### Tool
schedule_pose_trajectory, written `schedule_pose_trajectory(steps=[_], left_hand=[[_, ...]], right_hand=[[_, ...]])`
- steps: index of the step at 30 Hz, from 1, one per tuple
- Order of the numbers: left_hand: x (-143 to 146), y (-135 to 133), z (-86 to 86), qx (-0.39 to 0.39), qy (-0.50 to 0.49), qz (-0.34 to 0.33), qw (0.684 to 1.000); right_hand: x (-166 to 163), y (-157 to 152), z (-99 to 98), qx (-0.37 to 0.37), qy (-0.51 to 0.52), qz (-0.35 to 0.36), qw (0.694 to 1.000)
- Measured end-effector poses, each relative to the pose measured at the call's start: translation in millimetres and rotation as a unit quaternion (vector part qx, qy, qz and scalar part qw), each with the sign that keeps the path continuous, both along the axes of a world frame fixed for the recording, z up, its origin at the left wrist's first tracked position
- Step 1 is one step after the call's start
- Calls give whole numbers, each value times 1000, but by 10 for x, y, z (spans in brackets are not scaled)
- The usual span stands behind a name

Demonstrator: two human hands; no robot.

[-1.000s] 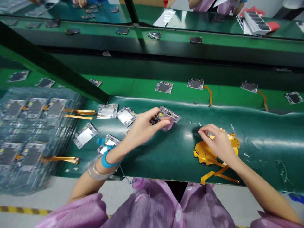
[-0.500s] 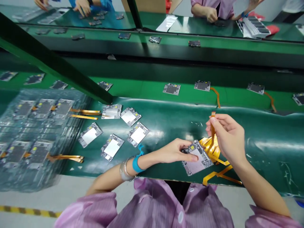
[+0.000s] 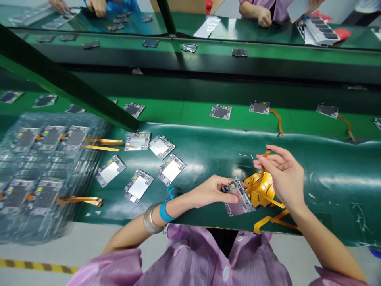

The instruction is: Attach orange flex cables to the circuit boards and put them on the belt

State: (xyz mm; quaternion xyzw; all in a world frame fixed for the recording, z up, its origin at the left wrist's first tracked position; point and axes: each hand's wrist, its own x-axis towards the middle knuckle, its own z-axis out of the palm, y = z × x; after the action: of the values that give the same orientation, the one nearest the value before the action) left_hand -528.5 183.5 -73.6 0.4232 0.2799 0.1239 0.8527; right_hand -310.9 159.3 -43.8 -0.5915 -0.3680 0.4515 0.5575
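My left hand (image 3: 216, 191) grips a circuit board (image 3: 239, 204) by its left edge, thumb on the silver shield, and the board is tilted above the green bench. Pinched between thumb and fingers of my right hand (image 3: 284, 174) is an orange flex cable (image 3: 263, 163), hanging down toward the board's right side. Whether its lower end is joined to the board I cannot tell. Behind the board lies a heap of orange flex cables (image 3: 262, 188), with a few loose ones (image 3: 269, 221) at the bench's front edge. Several circuit boards (image 3: 139, 186) lie flat to the left of my hands.
Clear plastic trays (image 3: 64, 167) holding boards with cables are stacked at left. A slanting green post (image 3: 74, 87) stands beside them. A green conveyor (image 3: 184, 109) carrying boards crosses beyond the bench. Co-workers' hands (image 3: 263, 16) work at the far bench (image 3: 232, 29).
My left hand has drawn the board slightly left and tilted it more. The cable's upper end in my right hand now leans right. Boards on the near conveyor have shifted right.
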Motion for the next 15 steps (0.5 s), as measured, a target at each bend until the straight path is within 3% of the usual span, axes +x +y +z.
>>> schedule_pose_trajectory(steps=[6, 9, 11, 13, 15], left_hand=[[-89, -10, 37, 8, 48, 4, 999], [-119, -19, 50, -4, 61, 70, 996], [-139, -31, 78, -24, 48, 103, 993], [-152, -54, 113, -53, 23, 118, 991], [-155, -83, 140, -82, -5, 122, 989]], right_hand=[[-54, -19, -10, -14, -17, 38, 999], [-53, -110, -33, 95, -183, 14, 978], [-44, -211, -31, 227, -346, 19, 910], [-48, -321, -24, 323, -461, 142, 814], [-77, -415, -37, 347, -494, 288, 743]])
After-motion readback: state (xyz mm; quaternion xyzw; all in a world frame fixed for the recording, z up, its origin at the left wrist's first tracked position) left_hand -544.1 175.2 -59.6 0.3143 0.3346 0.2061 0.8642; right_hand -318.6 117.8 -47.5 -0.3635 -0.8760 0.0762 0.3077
